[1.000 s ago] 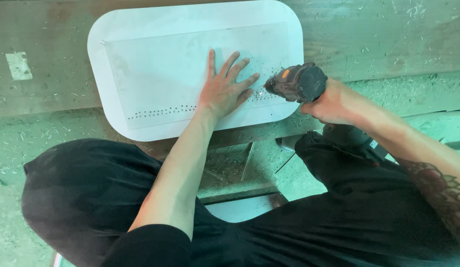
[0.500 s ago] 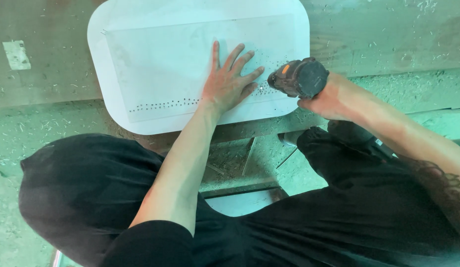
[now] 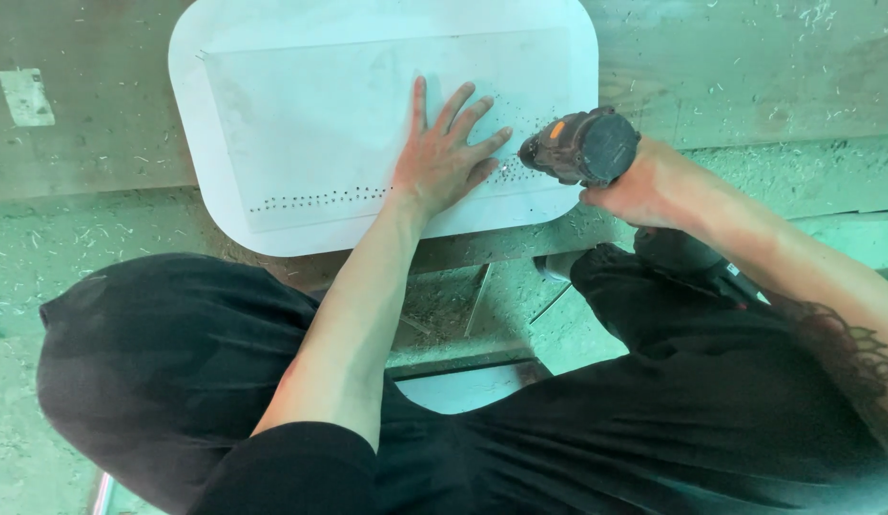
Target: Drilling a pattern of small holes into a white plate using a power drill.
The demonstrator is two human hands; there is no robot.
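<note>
A white panel with rounded corners (image 3: 301,105) lies on a wooden workbench (image 3: 91,143). A row of small drilled holes (image 3: 320,199) runs along its near edge. My left hand (image 3: 442,157) presses flat on the panel, fingers spread. My right hand (image 3: 644,183) grips a dark cordless drill (image 3: 582,145) with an orange switch, its tip pointing down at the panel just right of my left fingertips.
Wood shavings litter the bench and the greenish floor (image 3: 43,277). A pale label (image 3: 26,95) is stuck on the bench at left. My knees in black trousers (image 3: 167,353) fill the foreground, with a metal frame (image 3: 463,315) between them.
The view has shifted slightly. The drill and my right hand stay at the panel's right part; my left hand remains flat on the panel.
</note>
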